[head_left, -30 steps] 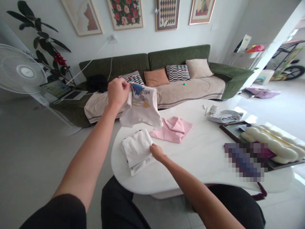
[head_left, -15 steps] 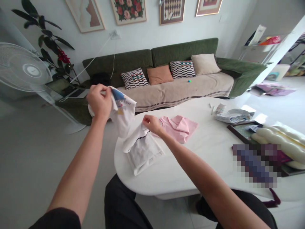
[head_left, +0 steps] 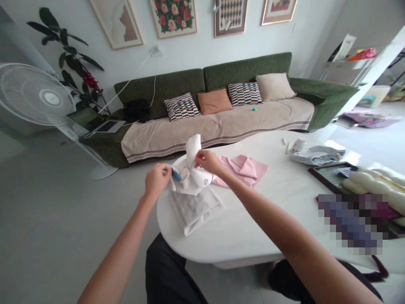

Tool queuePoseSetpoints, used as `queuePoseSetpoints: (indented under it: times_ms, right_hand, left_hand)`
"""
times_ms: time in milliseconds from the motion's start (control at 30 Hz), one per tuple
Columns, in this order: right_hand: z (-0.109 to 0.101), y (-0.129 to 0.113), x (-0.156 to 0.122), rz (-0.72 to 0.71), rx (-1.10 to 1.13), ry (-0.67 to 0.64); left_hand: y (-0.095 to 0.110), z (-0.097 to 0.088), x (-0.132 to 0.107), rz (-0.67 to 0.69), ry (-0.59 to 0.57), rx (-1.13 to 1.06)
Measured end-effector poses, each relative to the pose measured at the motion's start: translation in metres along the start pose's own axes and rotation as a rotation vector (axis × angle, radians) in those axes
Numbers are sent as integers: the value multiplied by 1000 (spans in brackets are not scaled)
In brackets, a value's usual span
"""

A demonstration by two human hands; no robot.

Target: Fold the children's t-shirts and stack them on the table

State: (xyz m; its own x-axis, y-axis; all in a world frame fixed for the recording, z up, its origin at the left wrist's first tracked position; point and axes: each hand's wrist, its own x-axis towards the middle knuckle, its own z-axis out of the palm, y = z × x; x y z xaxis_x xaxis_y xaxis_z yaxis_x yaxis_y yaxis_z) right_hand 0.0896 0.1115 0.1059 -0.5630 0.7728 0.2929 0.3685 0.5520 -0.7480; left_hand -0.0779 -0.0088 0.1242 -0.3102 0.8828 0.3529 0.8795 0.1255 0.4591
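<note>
Both my hands grip a small white printed T-shirt (head_left: 191, 175) just above the left end of the white table (head_left: 253, 219). My left hand (head_left: 157, 181) pinches its left edge, by a blue print. My right hand (head_left: 206, 161) pinches its upper right part, and a fold of cloth sticks up above it. Under the shirt a folded white garment (head_left: 196, 209) lies flat on the table. A folded pink garment (head_left: 245, 169) lies just right of my right hand.
A dark tray (head_left: 319, 174) with pale cushions (head_left: 367, 183) sits at the table's right end, with crumpled white packaging (head_left: 314, 154) behind it. A green sofa (head_left: 221, 97) with pillows stands beyond. A standing fan (head_left: 38, 95) and a plant (head_left: 76, 71) are on the left.
My left hand has come down and right with the printed shirt to the table. My right hand left the folded white garment, rose, and took hold of the shirt.
</note>
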Motion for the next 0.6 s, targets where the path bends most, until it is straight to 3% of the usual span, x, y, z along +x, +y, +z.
queuePoseSetpoints:
  times_ms: [133,233,333,433,533,600]
  right_hand:
    - [42,51,-95,153,-322,-280]
    - [57,63,-120,155,-460,-413]
    - [43,57,-96,109,-519,-479]
    - [9,36,-47,21,-518,-453]
    - [-21,7,-1,-78,-484,-249]
    - [-31,-8,20,-145,-446,-61]
  left_hand:
    - [6,53,-67,3,-183,-32]
    - [11,69,-93,6,-233,-44]
    - [7,64,-94,-3,-234,-43]
    - [-1,41,-69,-8,-189,-42]
    - [-9,12,-19,-5,-82,-47]
    - [-12,-1,21,15,61,-58]
